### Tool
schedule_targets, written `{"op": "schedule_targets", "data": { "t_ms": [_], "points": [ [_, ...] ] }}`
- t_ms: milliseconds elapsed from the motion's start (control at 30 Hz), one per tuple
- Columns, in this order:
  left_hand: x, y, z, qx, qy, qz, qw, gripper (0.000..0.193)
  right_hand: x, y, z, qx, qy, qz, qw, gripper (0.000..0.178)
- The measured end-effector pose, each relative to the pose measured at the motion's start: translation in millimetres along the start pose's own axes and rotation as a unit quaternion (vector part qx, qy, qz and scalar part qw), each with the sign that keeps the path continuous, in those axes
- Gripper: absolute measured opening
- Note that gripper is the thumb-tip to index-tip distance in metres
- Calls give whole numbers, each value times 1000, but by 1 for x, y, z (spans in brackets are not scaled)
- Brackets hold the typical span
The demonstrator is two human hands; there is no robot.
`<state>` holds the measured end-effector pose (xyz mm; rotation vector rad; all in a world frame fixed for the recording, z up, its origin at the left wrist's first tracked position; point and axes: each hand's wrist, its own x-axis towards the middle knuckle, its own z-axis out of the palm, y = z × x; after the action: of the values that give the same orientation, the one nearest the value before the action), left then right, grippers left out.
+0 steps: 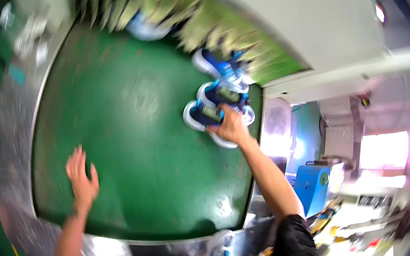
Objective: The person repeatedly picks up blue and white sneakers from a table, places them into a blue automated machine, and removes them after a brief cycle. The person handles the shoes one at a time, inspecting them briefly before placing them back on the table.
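My right hand (pixel 231 125) reaches to the right side of a green belt surface (pixel 125 118). Its fingers and thumb are closed on a dark blue sneaker (pixel 197 116) with a white sole. A second blue sneaker (pixel 218 94) lies close behind it, and a third sneaker (pixel 211 64) sits farther back under the fringe. The hand hides part of the nearest shoes. Over the left part of the belt, my left hand (pixel 81 178) hangs with fingers stretched out and thumb apart, holding nothing.
A pale green fringed curtain (pixel 233 32) hangs from a light grey housing (pixel 282 7) at the far side. Another white-and-blue shoe (pixel 146 27) shows beneath it. A metal rim (pixel 32 147) borders the belt. A blue box-like thing (pixel 312 186) stands at the right.
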<state>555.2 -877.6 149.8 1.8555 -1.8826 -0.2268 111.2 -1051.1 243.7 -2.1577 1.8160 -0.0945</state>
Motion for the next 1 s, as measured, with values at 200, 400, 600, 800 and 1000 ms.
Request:
{"op": "schedule_targets", "data": {
  "t_ms": [200, 400, 600, 800, 1000],
  "points": [
    [11, -29, 39, 7, 57, 12, 998, 43, -52, -55, 10, 63, 24, 145, 987, 73],
    [22, 95, 0, -392, -267, -278, 835, 70, -317, -133, 2, 442, 78, 216, 867, 65],
    [-45, 260, -155, -507, -571, -163, 625, 75, -384, -166, -177, 106, 175, -338, 919, 69],
    [-123, 377, -171, -648, -501, 22, 574, 74, -546, -154, -91, 702, 193, -4, 686, 100],
    [-263, 482, -127, -640, -464, -28, 612, 63, -646, -91, -71, 711, 302, 142, 619, 60]
  ]
}}
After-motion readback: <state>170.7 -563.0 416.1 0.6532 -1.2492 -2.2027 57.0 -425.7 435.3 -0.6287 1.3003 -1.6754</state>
